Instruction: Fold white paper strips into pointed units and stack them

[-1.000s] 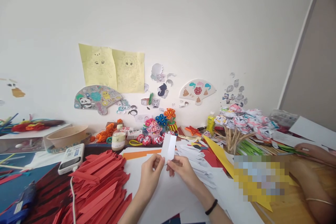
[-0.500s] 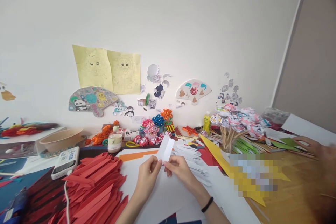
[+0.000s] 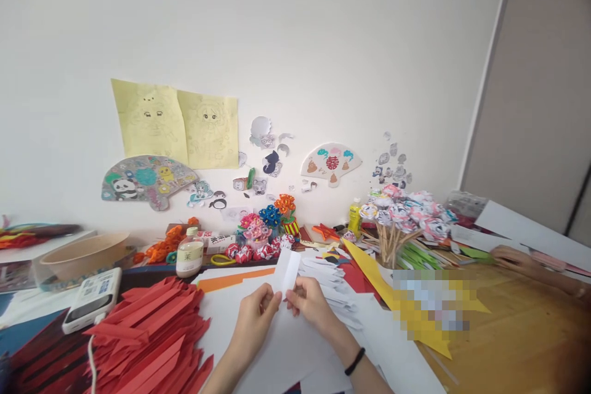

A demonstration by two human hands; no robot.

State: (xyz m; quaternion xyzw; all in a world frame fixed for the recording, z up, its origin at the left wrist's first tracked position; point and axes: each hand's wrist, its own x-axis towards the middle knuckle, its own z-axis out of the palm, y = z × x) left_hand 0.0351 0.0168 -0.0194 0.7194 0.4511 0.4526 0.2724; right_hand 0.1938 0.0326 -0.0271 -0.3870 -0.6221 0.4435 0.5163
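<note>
In the middle of the head view, a narrow creased strip of white paper (image 3: 287, 268) stands up between my two hands. My left hand (image 3: 258, 314) pinches its lower left edge between thumb and fingers. At its lower right edge, my right hand (image 3: 310, 303) has its fingers curled in a pinch, with a black band on the wrist. Both hands are above white sheets (image 3: 258, 363). A heap of folded red paper strips (image 3: 157, 332) lies left of my left hand. Just beyond my right hand are several folded white strips (image 3: 330, 286).
At right, another person's hand (image 3: 512, 258) rests near green paper. Paper flowers on sticks (image 3: 406, 212) stand in a holder at back right. Yellow paper (image 3: 372, 274) lies before them. A power bank (image 3: 92, 298), a bottle (image 3: 189, 252) and a bowl (image 3: 83, 252) are at left.
The view has turned slightly right, so things appear shifted left. My hands still hold the white strip, with little change in grip. The other person's hand has moved over the table at right.
</note>
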